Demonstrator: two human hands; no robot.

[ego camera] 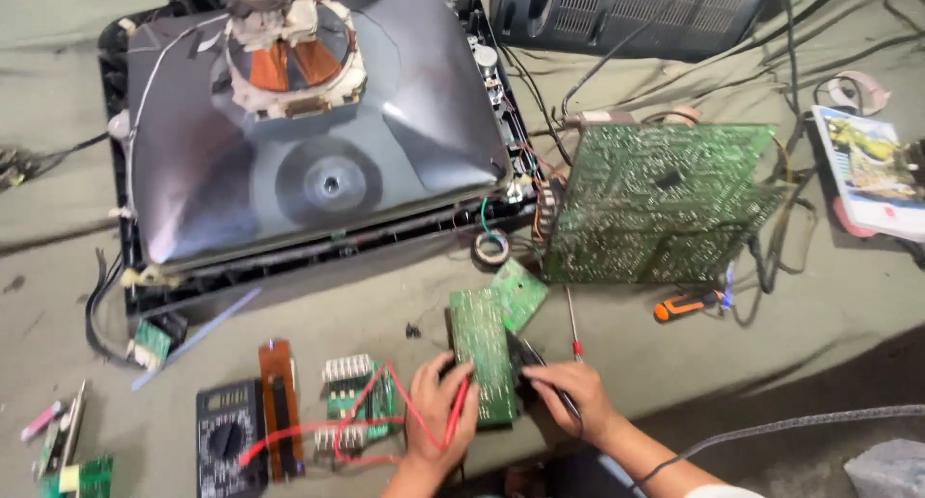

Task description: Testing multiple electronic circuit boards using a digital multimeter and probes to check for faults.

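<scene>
1. Left hand: at 6 o'clock in the view, fingers curled around a red probe, its tip set against the left edge of a small green circuit board.
2. Right hand: just right of the same board, at about 5 o'clock, fingers pinched on a thin black probe angled toward the board's right edge.
3. Small green circuit board: narrow, upright rectangle lying flat on the cloth between the two hands, solder side up. A second small green board overlaps its top right corner, at 1 o'clock from it.
4. Multimeter: dark case with rotary dial, at 9 o'clock from the left hand, near the bottom edge. Red lead wire runs from it to the left hand.
5. Heat-sink board: green, with silver fins, between the multimeter and the left hand; a brown strip board lies just left of it.
6. Picture tube: large grey glass bulb, face down in a black frame, at 11 o'clock; copper-wound yoke on its neck.
7. Large green circuit board: tilted up at 2 o'clock, wires trailing to the tube.
8. Orange-handled screwdriver: below the large board, at 3 o'clock.
9. Tape roll: at 12 o'clock from the small board, just beside the tube frame.
10. Booklet: far right edge.
</scene>
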